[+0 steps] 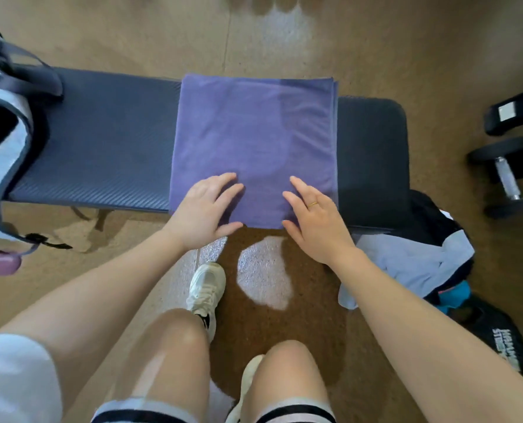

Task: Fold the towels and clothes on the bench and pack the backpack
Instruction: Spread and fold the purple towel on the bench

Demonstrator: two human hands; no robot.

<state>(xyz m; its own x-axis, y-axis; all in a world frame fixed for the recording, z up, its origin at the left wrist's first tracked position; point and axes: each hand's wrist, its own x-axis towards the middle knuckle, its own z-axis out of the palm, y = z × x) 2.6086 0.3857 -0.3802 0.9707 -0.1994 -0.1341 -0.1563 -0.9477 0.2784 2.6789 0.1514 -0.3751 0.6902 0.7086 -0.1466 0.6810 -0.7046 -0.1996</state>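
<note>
We take the bench [107,141] as our landmark: a long pad, dark blue, with a fine ribbed weave and rounded ends. Across its middle lies the purple towel [254,132], soft and matte, folded into a near-square of several layers whose edges show stacked along its right side; its near edge hangs just over the bench's near edge. Our left hand [203,209] and right hand [315,218] rest flat on that near edge, palms down, fingers straight and slightly spread, gripping nothing, thumbs pointing toward each other. Both forearms reach forward, nearly straight. On the bench's left end stands the backpack [4,154], pale with dark piping, mouth open. Beside the bench's right end, crumpled clothes [416,264] lie on the floor.
</note>
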